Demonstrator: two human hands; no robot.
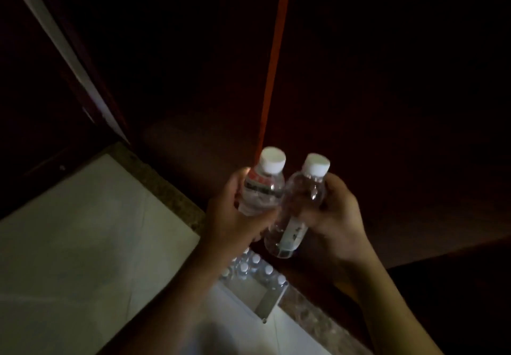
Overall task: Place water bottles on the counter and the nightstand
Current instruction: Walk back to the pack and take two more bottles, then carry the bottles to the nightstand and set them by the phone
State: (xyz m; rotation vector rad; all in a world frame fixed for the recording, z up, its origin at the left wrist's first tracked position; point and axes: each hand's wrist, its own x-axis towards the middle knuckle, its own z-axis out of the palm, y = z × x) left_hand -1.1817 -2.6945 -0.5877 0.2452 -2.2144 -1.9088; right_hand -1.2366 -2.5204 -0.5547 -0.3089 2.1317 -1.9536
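1. We see two clear water bottles held up side by side in front of a dark surface, each with a white cap. The left bottle [261,189] carries a label with red and dark print, too blurred for us to read; the right bottle [297,211] shows a pale label strip lower on its body.
2. The two bottles lean slightly apart at the caps and touch or nearly touch along their sides; we cannot tell which.
3. Our left hand [235,216] is wrapped around the lower body of the left bottle, fingers curled closed on it, thumb up along its side.
4. Our right hand [336,216] is closed around the middle of the right bottle, fingers folded across its front.
5. Below the hands, a pack of small bottles [253,267] with white caps sits in a group, partly hidden by the left forearm.
6. Just beside that pack lies a pale flat sheet or box [249,296]; we cannot tell which.
7. A light stone floor [83,230] with a speckled darker border spreads to the left.
8. Beyond, the scene is very dark; an orange vertical strip [273,59] runs down to the left bottle's cap, and a white diagonal edge [63,48] crosses the upper left.
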